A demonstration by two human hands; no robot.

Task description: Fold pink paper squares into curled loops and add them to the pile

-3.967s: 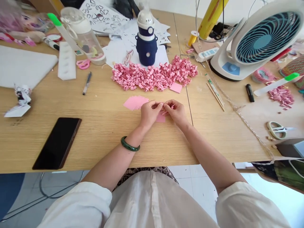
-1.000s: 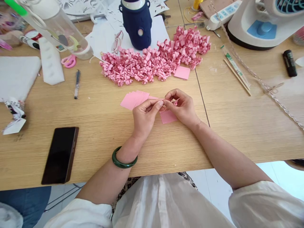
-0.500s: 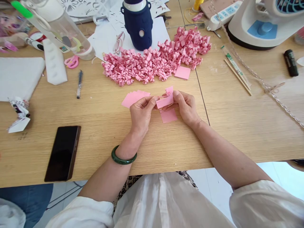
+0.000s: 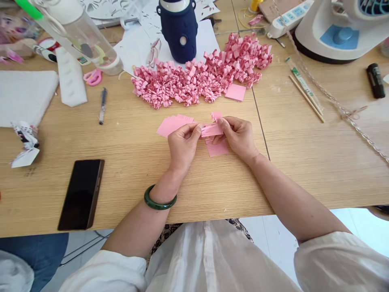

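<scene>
- A black phone [image 4: 80,194] lies flat on the table [image 4: 127,162].
- Some pink papers [image 4: 173,125] are spread out like a fan, just beside the left hand.
- The left hand [image 4: 184,146] pinches the left end of a cut pink strip [image 4: 212,130].
- The strip is up between the two hands, over another pink paper [image 4: 217,149].
- The right hand [image 4: 238,136] pinches the strip's right end.
- Two thin sticks [image 4: 306,99] lie far right.
</scene>
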